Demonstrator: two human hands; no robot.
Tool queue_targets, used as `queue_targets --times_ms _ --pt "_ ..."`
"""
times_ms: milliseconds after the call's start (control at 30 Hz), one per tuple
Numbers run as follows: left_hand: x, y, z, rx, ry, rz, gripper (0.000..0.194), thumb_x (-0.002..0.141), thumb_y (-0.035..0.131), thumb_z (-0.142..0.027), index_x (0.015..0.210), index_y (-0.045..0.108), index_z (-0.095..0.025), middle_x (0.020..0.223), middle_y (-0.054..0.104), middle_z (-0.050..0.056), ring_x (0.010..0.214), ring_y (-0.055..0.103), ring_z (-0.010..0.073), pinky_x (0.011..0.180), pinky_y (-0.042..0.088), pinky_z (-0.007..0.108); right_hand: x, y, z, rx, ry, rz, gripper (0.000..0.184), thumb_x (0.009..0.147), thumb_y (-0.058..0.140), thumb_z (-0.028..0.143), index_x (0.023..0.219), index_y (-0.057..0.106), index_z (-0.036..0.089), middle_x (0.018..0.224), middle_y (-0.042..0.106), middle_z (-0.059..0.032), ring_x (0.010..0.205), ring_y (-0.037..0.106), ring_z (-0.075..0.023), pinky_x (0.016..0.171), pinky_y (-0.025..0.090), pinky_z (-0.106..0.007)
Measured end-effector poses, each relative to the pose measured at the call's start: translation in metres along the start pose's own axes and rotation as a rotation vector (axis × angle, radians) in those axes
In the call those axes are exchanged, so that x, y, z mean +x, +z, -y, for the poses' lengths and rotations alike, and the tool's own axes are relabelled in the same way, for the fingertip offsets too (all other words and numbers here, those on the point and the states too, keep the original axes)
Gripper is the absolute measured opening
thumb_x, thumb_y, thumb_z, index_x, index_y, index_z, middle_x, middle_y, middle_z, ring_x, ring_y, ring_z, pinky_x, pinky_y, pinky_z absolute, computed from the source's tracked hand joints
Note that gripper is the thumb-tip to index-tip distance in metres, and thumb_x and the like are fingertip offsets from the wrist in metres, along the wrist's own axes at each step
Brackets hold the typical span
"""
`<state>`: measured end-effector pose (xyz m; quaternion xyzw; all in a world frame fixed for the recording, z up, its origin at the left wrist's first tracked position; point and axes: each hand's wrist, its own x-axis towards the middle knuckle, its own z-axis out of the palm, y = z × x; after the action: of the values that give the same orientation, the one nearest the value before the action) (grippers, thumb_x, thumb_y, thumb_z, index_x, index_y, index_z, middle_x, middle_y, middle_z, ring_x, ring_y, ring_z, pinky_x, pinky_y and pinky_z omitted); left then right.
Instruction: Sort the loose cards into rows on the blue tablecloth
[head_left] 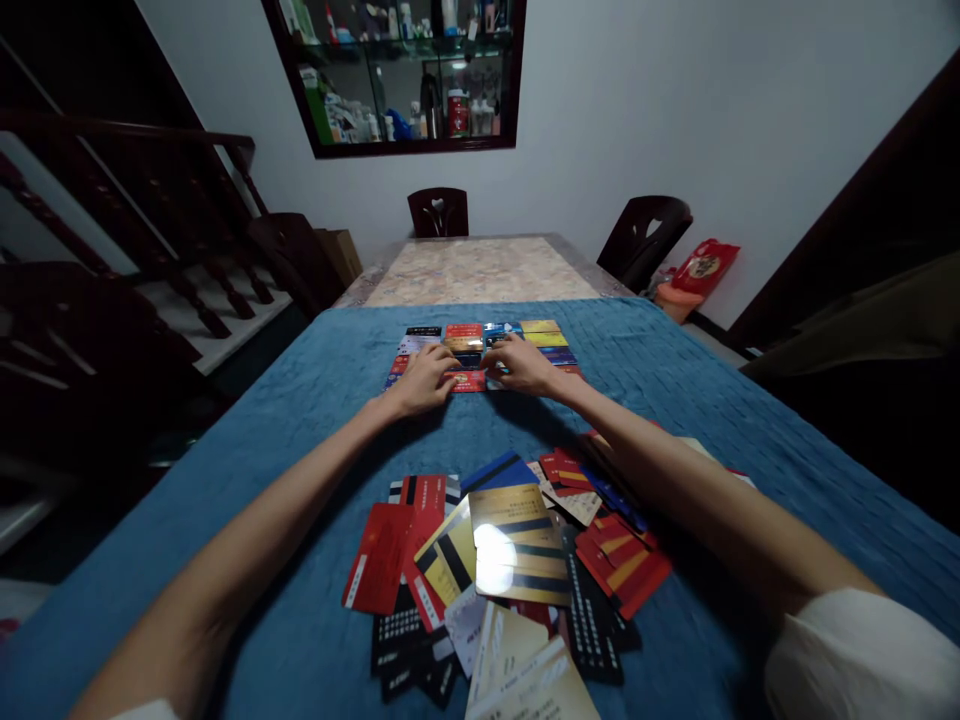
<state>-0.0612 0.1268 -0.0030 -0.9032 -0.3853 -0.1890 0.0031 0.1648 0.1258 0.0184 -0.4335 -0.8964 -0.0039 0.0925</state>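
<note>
On the blue cloth ahead of me, cards lie in close-set rows and columns. My left hand (427, 378) rests at the left-middle of this layout, fingers bent and apart, its tips by a red card (468, 381) in the front row. On the other side of that card, my right hand (519, 364) has its fingers curved downward over the cards, touching or nearly touching them. No card shows lifted in either hand. A yellow card (541, 327) marks the layout's far right corner. Both hands hide several cards beneath them.
Nearer me lies a loose, overlapping heap of cards, with a gold card (517, 505) on top and a red card (379, 560) at its left. My right forearm passes over the heap's right part. Beyond the blue cloth (300, 440) stand the bare tabletop (487, 270) and dark chairs (646, 240).
</note>
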Motion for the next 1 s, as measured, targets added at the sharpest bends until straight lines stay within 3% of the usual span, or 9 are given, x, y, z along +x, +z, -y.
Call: queue_targets --times_ms 267,467,733,1000 --pt "-0.039 -0.003 -0.050 -0.072 0.003 -0.011 0.025 0.090 0.055 -0.024 0.113 0.064 -0.017 0.121 0.061 0.012 0.123 0.045 0.0275 0.105 0.039 0.051 -0.042 -0.006 0.020 0.101 -0.016 -0.046 0.022 0.085 0.056 0.017 0.098 0.075 0.019 0.100 0.073 -0.0070 0.100 0.054 -0.0244 0.082 0.035 -0.030" --pt "-0.060 -0.013 -0.079 -0.112 0.004 0.014 0.021 0.091 0.055 -0.025 0.108 0.066 -0.020 0.116 0.063 0.010 0.118 0.049 0.0259 0.102 0.041 0.046 -0.064 -0.012 0.032 0.134 -0.038 0.039 0.020 0.089 0.057 0.024 0.099 0.074 0.021 0.102 0.072 -0.0065 0.098 0.055 -0.0233 0.085 0.035 -0.031" --pt "-0.077 -0.008 -0.096 -0.124 -0.034 0.053 0.019 0.091 0.058 -0.033 0.100 0.068 -0.020 0.104 0.066 0.008 0.112 0.051 0.0264 0.101 0.041 0.046 -0.087 -0.020 0.046 0.128 -0.061 0.101 0.021 0.092 0.058 0.032 0.103 0.073 0.022 0.104 0.071 -0.0080 0.103 0.053 -0.0250 0.081 0.034 -0.032" --pt "-0.081 -0.003 -0.102 -0.108 -0.073 0.079 0.024 0.090 0.060 -0.038 0.098 0.069 -0.017 0.102 0.062 0.009 0.104 0.054 0.0247 0.096 0.043 0.044 -0.093 -0.023 0.054 0.094 -0.017 0.277 0.024 0.088 0.064 0.038 0.107 0.072 0.024 0.105 0.072 -0.0078 0.109 0.055 -0.0282 0.077 0.036 -0.032"
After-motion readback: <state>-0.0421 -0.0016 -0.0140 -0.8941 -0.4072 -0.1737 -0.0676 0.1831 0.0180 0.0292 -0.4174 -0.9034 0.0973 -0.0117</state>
